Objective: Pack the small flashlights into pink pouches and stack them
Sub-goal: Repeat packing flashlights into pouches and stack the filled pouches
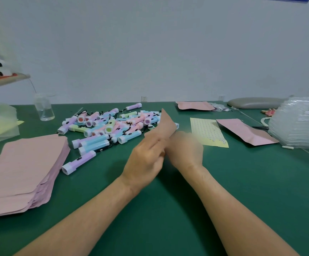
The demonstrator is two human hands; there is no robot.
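While my left hand (146, 154) pinches the thin flat pink pouch (166, 124) — likely light, limp — my blurred right hand (185, 150) meets it, grip unclear; best held by its edges.

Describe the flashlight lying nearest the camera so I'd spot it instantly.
Start at the stack of pink pouches on the left of the green table. Just off its right edge lies a purple flashlight with a white head. It lies nearest the viewer, outside the heaped pile.
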